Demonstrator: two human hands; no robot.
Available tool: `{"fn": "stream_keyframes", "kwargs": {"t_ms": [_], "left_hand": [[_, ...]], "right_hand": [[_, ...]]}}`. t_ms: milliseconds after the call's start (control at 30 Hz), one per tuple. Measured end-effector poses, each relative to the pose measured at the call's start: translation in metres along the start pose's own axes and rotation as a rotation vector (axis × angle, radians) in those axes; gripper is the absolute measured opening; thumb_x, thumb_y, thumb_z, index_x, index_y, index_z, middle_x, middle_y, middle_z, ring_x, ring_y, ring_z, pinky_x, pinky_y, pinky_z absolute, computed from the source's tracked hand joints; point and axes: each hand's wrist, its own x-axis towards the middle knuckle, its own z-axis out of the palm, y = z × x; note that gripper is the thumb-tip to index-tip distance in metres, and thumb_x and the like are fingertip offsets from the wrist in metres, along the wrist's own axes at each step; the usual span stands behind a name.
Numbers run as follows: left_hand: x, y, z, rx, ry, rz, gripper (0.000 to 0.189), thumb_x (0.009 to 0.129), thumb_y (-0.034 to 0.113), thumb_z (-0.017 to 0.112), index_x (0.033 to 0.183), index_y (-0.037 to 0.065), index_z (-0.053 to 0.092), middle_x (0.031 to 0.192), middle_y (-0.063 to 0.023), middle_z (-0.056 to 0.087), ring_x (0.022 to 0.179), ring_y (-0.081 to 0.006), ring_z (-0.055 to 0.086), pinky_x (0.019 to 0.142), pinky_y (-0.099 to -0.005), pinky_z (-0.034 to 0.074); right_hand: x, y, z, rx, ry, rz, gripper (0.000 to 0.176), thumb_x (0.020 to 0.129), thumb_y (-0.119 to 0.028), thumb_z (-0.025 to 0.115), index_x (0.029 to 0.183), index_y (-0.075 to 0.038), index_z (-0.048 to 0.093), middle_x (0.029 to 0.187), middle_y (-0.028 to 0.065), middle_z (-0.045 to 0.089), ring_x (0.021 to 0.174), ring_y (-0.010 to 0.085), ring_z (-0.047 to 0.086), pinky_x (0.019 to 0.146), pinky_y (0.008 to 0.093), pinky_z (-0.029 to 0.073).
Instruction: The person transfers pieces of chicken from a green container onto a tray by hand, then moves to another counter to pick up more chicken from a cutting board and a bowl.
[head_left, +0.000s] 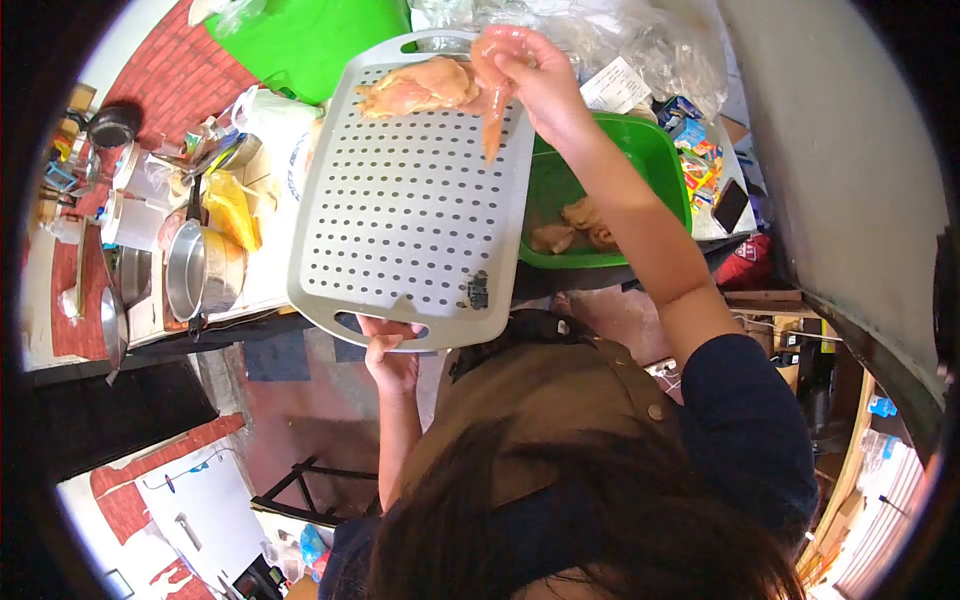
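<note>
The perforated tray (pixel 400 220) is gripped nearside by the left hand (pixel 390 362), seemingly for support; raw meat (pixel 493 112) is pinched by the right hand (pixel 545 85).

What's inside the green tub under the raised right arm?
At least three pale pieces of raw meat lie near the front of the green tub. The right forearm and gray tray hide parts of its inside; contents there can't be seen.
</note>
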Motion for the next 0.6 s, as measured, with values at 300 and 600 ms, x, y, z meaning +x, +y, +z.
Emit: {"fn": "stream_keyframes", "kwargs": {"t_ms": [300,600], "left_hand": [[-0.001,0.000,0.004,0.015,-0.007,0.018,0.080,0.056,0.009,0.050,0.132,0.014,0.027,0.116,-0.0087,0.043,0.096,-0.0229,0.045,0.069,-0.0314,0.042],[0.001,-0.005,-0.008,0.031,-0.019,0.032,0.077,0.057,0.009,0.049,0.132,0.012,0.030,0.117,-0.0097,0.044,0.097,-0.0243,0.046,0.069,-0.0323,0.043]], "right_hand": [[0.051,0.078,-0.078,-0.562,-0.038,-0.062,0.025,0.068,0.003,0.052,0.089,-0.003,0.066,0.086,0.0069,0.064,0.080,0.0129,0.058,0.074,0.0254,0.046],[-0.035,0.151,-0.167,-0.958,0.143,-0.010,0.011,0.073,-0.012,0.057,0.080,-0.010,0.066,0.081,0.0113,0.064,0.072,0.0246,0.062,0.065,0.0330,0.049]]}}
